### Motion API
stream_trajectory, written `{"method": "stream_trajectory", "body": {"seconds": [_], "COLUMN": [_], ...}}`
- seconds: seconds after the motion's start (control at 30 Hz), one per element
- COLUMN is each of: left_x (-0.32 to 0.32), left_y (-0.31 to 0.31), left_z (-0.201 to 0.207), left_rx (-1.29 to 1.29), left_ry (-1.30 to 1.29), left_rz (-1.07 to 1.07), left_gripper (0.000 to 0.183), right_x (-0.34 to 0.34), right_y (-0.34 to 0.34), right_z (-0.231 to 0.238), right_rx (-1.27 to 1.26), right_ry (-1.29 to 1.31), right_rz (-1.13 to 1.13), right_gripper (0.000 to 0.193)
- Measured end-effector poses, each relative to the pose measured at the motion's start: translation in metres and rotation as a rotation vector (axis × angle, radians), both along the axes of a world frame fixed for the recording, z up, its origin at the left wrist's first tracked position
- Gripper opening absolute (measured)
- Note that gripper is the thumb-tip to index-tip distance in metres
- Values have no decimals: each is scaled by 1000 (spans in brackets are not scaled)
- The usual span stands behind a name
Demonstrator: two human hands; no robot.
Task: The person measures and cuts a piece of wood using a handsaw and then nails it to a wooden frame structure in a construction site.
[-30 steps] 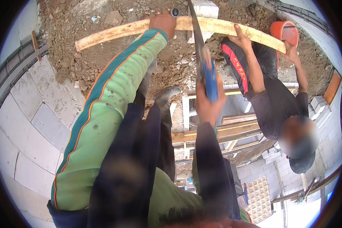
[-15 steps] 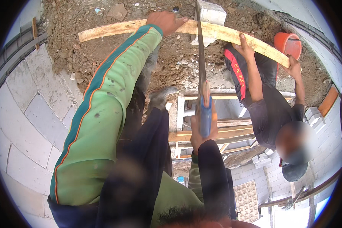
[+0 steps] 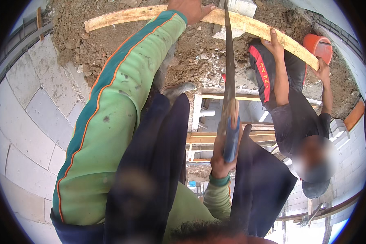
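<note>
A long wooden plank (image 3: pixel 257 27) lies crosswise over a pale block (image 3: pixel 242 9), looking bowed in the fisheye view. My left hand (image 3: pixel 190 9) grips the plank left of the block, thumb stretched to the right along it. In my right hand (image 3: pixel 223 160) is the blue handle of a handsaw (image 3: pixel 229 65), held near my body. Its blade points away from me and crosses the plank just right of my left hand, its far end at the picture's top edge. A co-worker's hands (image 3: pixel 275 42) hold the plank's right part.
The co-worker (image 3: pixel 297 110), in dark clothes, crouches on the right. An orange bucket (image 3: pixel 318 45) stands beyond the plank's right end. Rubble and soil (image 3: pixel 122 49) cover the ground. A timber frame (image 3: pixel 197 114) lies below the saw; a grey block wall (image 3: pixel 40 118) rises on the left.
My right hand has drawn the saw back toward my body, with the blade still across the plank. My left hand keeps its hold. The whole view has shifted a little.
</note>
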State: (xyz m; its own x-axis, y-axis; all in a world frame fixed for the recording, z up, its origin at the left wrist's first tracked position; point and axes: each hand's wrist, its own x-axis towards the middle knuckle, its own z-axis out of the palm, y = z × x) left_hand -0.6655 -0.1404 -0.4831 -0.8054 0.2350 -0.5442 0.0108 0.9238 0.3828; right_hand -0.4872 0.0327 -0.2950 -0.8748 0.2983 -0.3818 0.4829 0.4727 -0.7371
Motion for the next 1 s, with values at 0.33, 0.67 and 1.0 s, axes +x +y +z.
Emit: {"method": "stream_trajectory", "body": {"seconds": [0.33, 0.67, 1.0], "left_x": [21, 15, 17], "left_y": [25, 11, 12], "left_z": [17, -9, 6], "left_rx": [16, -15, -77], "left_ry": [-86, 64, 28], "left_rz": [-46, -49, 31], "left_gripper": [73, 73, 74], "right_x": [-54, -6, 140], "right_y": [0, -7, 13], "right_z": [-35, -18, 48], "right_rx": [-17, -74, -534], "right_ry": [192, 179, -117], "right_rz": [-20, -14, -322], "right_gripper": [42, 40, 57]}}
